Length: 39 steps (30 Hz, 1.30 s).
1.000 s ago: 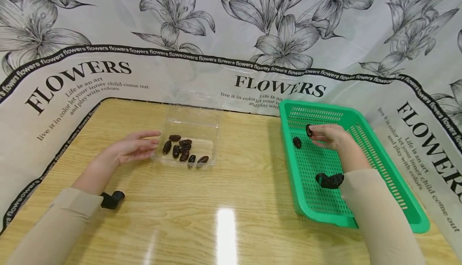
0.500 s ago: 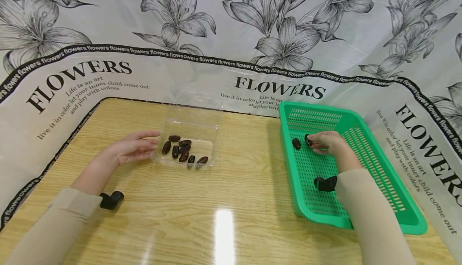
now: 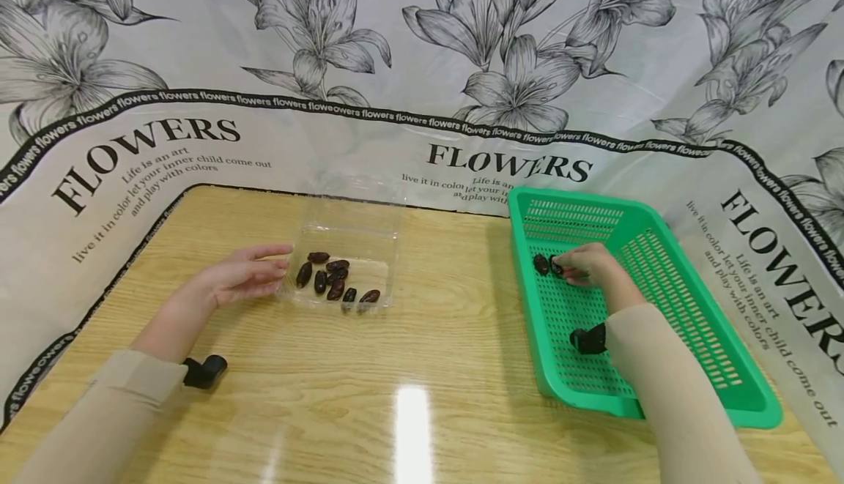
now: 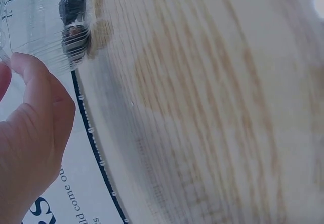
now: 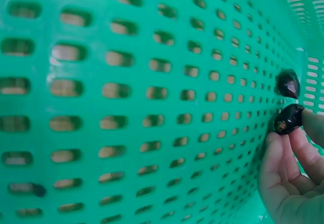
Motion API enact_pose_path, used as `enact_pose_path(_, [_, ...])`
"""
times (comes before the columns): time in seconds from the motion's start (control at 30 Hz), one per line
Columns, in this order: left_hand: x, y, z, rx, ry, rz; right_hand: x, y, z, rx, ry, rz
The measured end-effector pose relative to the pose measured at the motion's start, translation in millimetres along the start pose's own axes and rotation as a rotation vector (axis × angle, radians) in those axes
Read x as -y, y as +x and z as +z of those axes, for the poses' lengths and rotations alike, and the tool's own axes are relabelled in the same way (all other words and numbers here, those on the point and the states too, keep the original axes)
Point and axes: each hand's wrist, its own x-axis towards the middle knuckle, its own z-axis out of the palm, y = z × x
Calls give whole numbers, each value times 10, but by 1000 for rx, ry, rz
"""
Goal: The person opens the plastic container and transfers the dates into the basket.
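In the head view my right hand (image 3: 589, 264) reaches down into the green basket (image 3: 653, 396). Thumb and fingertips pinch a dark brown date (image 5: 289, 119), low over the basket's perforated floor. Right beside it lies another date (image 5: 288, 84), at the basket's left side. On the left, a clear plastic box (image 3: 390, 268) with its lid raised holds several dates (image 3: 336, 290). My left hand (image 3: 247, 277) is at the box's left side, fingers extended with the fingertips right at the wall. In the left wrist view, the left index finger (image 4: 35, 72) overlaps the clear box edge.
Both containers stand on a light wood-grain table (image 3: 455, 337), the box towards the back left and the basket at the right. A white floral cloth (image 3: 369, 143) hangs behind and along the sides. Black wrist mounts (image 3: 206, 372) stick out near the sleeves.
My right hand has lowered the date towards the basket floor and moved slightly left, up to the date lying there. The left hand and the box have stayed in place.
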Motion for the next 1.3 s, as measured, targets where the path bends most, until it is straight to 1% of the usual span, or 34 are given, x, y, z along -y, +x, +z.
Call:
enact_pose_path(0.2, [9,5,-5,-12,6,-5,-1,24,40,-21,21,39])
enact_pose_path(0.33, [-4,1,2,-17,4,-19,4,27,27,-11,27,55])
enact_pose_path(0.43, [-14,4,8,-19,-5,-23,24,11,8,-2,25,52])
enact_pose_path(0.63, [-35,1,23,-18,-32,-28,115,-53,-22,-14,45,52])
enact_pose_path(0.77, [-23,4,17,-20,-35,-26,220,-119,-65,-10,79,27])
enact_pose_path(0.83, [-16,12,9,-18,-31,-21,292,-160,-90,12,109,1])
enact_pose_path(0.93, [-21,15,8,-17,-18,-15,432,-233,-104,75,170,-37])
enact_pose_path(1.0, [-24,8,13,-15,-9,-13,541,-295,-95,132,208,-61])
enact_pose_path(1.2, [-37,-21,48,-13,-3,-18,888,-519,-11,243,339,-114])
enact_pose_path(1.3, [-39,-25,59,-14,-9,-18,1026,-615,64,286,362,-155])
